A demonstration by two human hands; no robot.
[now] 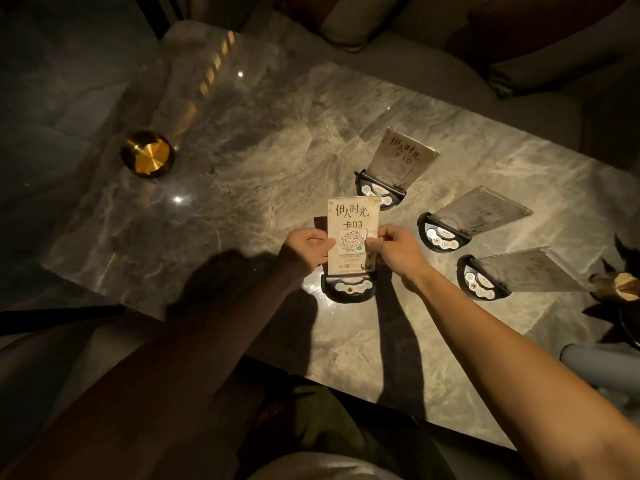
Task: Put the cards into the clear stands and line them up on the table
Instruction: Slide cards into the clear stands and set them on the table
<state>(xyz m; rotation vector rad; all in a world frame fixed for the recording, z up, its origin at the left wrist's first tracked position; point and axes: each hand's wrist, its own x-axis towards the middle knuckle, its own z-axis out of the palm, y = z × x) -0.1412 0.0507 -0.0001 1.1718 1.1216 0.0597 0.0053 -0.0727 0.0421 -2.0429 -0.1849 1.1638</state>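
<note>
Dim lounge, polished marble table [242, 161]. Clear stands on black bases: four, of which three [398, 168] [474, 216] [523, 271] carded and fanned at right, well apart. Fourth stand [348, 289] at centre, card "03" [352, 233] upright in it. Left hand [306, 249] and right hand [398, 251] pinched on card edges. Card light, thin, bendable; acrylic stiff, slick, scratch-prone, best held by edges or base. Brass ashtray [148, 154]: one, far left.

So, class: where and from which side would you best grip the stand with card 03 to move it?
Probably by the black base, pinched from its left and right ends. The card 03 stands upright in a thin clear panel, now held at both edges by the left hand and right hand.
</note>
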